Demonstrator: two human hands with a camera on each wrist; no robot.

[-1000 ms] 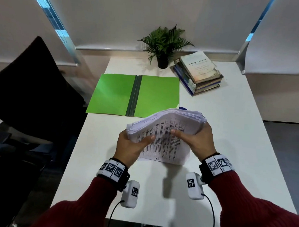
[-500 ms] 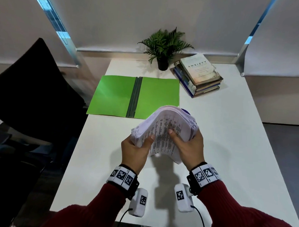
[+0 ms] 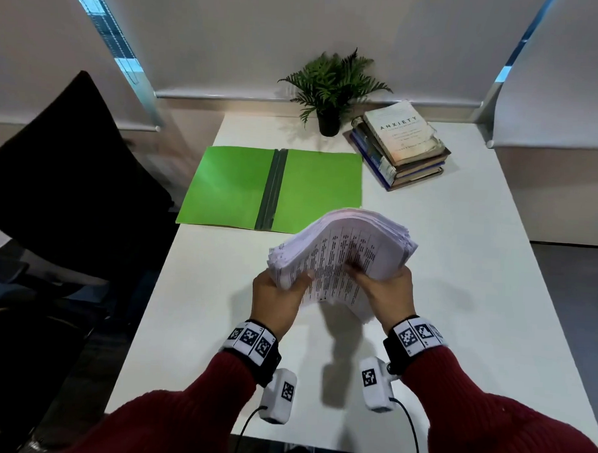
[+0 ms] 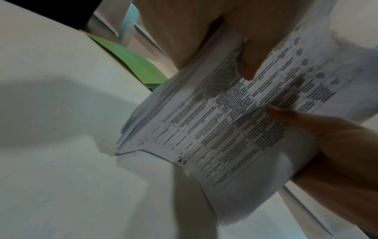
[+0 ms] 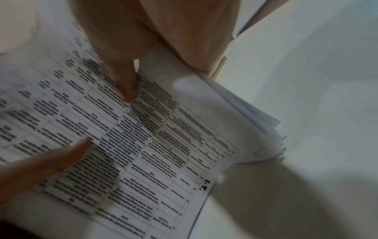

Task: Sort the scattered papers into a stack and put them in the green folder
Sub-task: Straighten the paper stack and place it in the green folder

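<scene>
Both hands, left hand (image 3: 276, 302) and right hand (image 3: 387, 293), grasped the paper stack (image 3: 344, 254) above the table (image 3: 460, 267). Its sheets bowed upward. Beyond lay the green folder (image 3: 231, 185), spread flat.

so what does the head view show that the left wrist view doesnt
Only the head view shows the potted plant, the book pile and the green folder lying fully open. Only the left wrist view shows the paper stack's underside edge lifted off the table. Both show the left hand and right hand gripping the stack.
</scene>
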